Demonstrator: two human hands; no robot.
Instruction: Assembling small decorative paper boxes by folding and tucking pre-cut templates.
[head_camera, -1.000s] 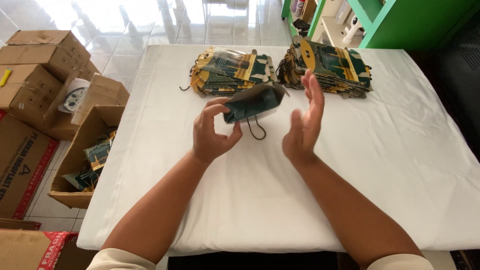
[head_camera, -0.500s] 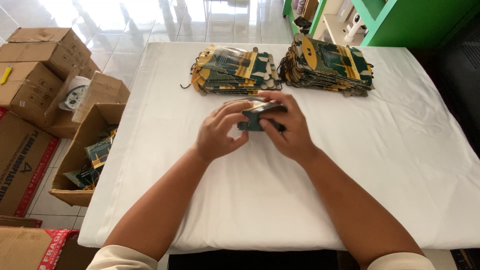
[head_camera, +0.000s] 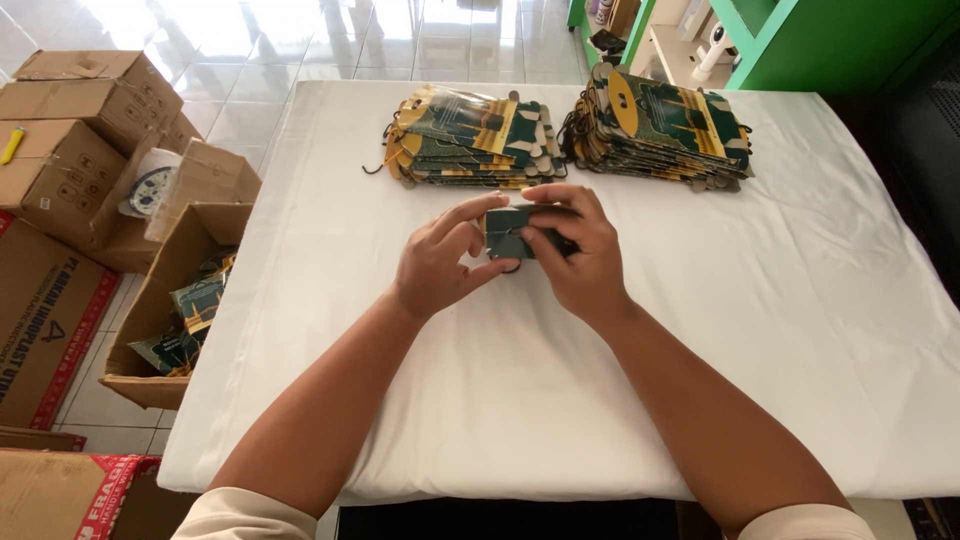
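— On the white table (head_camera: 760, 330), what are the hands doing?
— The left hand (head_camera: 435, 265) and right hand (head_camera: 580, 262) are together, fingers pinched on a small dark green paper bag (head_camera: 507, 232) between them.
— And the rest?
— Brown cartons (head_camera: 75, 130) at left; two green-and-gold stacks (head_camera: 470, 140) just beyond the hands.

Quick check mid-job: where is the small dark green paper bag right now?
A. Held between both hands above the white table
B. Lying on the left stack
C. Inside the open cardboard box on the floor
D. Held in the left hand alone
A: the small dark green paper bag is pinched between the left hand and the right hand, in front of the two stacks.
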